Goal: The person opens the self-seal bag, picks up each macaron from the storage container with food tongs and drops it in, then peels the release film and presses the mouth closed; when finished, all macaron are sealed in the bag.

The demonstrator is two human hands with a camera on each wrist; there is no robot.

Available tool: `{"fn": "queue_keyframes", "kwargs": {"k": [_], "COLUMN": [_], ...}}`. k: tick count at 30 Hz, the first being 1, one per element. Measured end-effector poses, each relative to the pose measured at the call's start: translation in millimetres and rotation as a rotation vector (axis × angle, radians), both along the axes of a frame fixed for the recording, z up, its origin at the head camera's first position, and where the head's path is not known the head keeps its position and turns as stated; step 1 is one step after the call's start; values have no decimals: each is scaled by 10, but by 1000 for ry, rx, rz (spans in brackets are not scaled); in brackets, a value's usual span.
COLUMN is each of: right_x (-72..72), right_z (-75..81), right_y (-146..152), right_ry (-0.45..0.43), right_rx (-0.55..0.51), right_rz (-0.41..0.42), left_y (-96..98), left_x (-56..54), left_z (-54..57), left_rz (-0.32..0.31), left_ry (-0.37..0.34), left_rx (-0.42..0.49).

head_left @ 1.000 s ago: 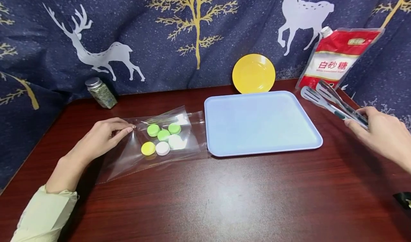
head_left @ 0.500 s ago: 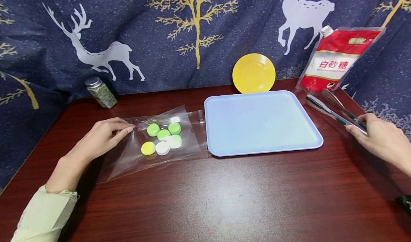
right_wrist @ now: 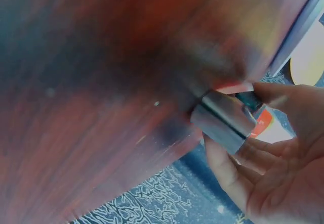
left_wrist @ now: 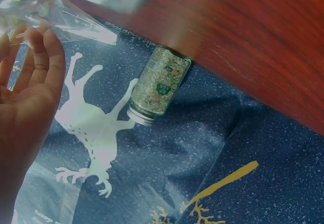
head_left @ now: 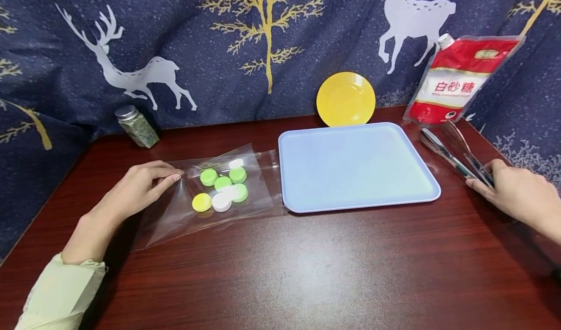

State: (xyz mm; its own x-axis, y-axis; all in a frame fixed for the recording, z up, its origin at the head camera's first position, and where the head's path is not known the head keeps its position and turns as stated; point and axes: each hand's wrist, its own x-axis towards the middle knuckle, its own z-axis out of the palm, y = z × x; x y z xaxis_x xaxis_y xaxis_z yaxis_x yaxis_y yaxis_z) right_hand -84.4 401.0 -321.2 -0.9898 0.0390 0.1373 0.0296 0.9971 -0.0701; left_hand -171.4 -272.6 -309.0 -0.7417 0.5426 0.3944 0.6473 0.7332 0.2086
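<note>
In the head view my left hand (head_left: 136,189) pinches the corner of a clear plastic bag (head_left: 166,228) at the left of the table. Inside the bag lie several green macarons (head_left: 209,177), a yellow macaron (head_left: 201,202) and a whitish macaron (head_left: 221,202). At the far right my right hand (head_left: 521,193) holds metal tongs (head_left: 453,161) by their hinge end, low at the table, with their arms spread and nothing between the tips. The right wrist view shows the tongs' shiny end (right_wrist: 225,120) between thumb and fingers.
A light blue tray (head_left: 355,169) lies mid-table, right of the bag. Behind it a yellow plate (head_left: 346,99) leans on the patterned cloth (head_left: 219,91). A red and white sugar pouch (head_left: 456,86) stands back right, and a spice jar (head_left: 138,127) tilts back left.
My right hand has lowered the tongs towards the table; their tips have dropped below the sugar pouch and turned slightly. My left hand and the bag have stayed put.
</note>
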Motion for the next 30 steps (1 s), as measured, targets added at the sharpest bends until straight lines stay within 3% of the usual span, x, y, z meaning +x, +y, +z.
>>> {"fn": "queue_keyframes", "kwargs": {"k": [6, 11, 14, 17, 20, 23, 26, 30], "right_x": [-13, 41, 82, 120, 133, 137, 114, 78], "right_z": [-7, 176, 341, 418, 393, 366, 323, 219], "right_y": [-12, -240, -567, -999, -1464, -1915, -2315, -2730], "right_ry": [-11, 109, 200, 207, 50, -256, -508, -743], "right_rx": [21, 39, -4, -155, -416, -677, -837, -974], "right_rz": [-7, 7, 108, 302, 558, 705, 765, 761], "left_y": [-12, -18, -22, -24, -17, -4, -12, -28], "left_x": [1, -16, -19, -12, -5, 0, 5, 6], "left_z": [13, 5, 5, 4, -1, 2, 4, 10], "left_rz": [-1, -10, -5, -4, -10, -18, -28, -24], "left_ry": [2, 2, 0, 2, 0, 1, 5, -11], "left_rx": [-1, 4, 6, 8, 12, 16, 13, -7]}}
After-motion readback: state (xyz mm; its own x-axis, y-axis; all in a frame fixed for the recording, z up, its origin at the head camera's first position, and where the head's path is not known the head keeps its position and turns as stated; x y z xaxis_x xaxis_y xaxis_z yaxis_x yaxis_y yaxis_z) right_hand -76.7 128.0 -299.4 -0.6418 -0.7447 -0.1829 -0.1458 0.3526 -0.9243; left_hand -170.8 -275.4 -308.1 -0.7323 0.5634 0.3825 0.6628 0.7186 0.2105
